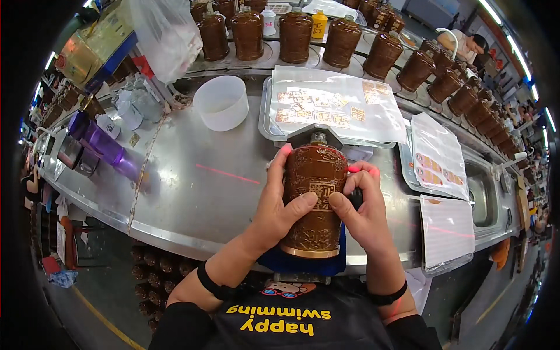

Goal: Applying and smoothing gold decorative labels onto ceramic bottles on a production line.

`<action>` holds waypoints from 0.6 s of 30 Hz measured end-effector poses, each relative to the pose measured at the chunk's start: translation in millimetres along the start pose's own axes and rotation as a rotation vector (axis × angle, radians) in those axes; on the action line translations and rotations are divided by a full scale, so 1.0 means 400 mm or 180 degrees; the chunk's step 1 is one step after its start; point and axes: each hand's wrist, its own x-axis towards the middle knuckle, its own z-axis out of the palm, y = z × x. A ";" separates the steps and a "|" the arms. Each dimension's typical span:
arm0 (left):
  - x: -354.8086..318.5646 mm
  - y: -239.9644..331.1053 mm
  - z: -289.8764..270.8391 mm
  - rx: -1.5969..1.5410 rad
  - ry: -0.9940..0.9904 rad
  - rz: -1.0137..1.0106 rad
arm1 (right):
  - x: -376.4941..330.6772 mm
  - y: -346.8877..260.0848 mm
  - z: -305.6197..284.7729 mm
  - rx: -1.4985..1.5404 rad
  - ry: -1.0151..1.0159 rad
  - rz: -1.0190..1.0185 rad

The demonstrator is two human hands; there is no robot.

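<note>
A brown embossed bottle (pixel 315 233) with a gold band at its base lies tilted before me, its neck pointing away. My left hand (pixel 280 198) clasps its left side, the thumb pressed at the edge of a gold square label (pixel 322 197) on the front. My right hand (pixel 367 204) is curled at the bottle's right side, its thumb on the label's right edge; a dark object shows by its fingers. A grey angular holder (pixel 315 129) surrounds the neck. Blue cloth (pixel 332 265) lies under the base. Red laser light falls on both hands' fingers.
Beyond the bottle, a tray (pixel 265 116) bears a sheet with gold stickers (pixel 315 105). A white tub (pixel 221 104) and purple bottle (pixel 99 140) stand left. Sticker sheets (pixel 437 157) and a sink (pixel 483 195) are right. Brown bottles (pixel 295 38) line a conveyor; a person (pixel 466 46) sits beyond.
</note>
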 end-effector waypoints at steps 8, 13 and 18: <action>-0.002 -0.012 -0.005 0.0131 0.0003 0.0102 | 0.007 0.004 0.003 -0.0177 0.0063 -0.0277; -0.005 -0.014 -0.002 0.0276 0.0005 0.0140 | 0.003 -0.005 0.001 0.0061 0.0019 0.0002; -0.007 -0.018 -0.003 0.0159 -0.0011 0.0120 | 0.006 -0.003 0.004 -0.0107 0.0033 -0.0119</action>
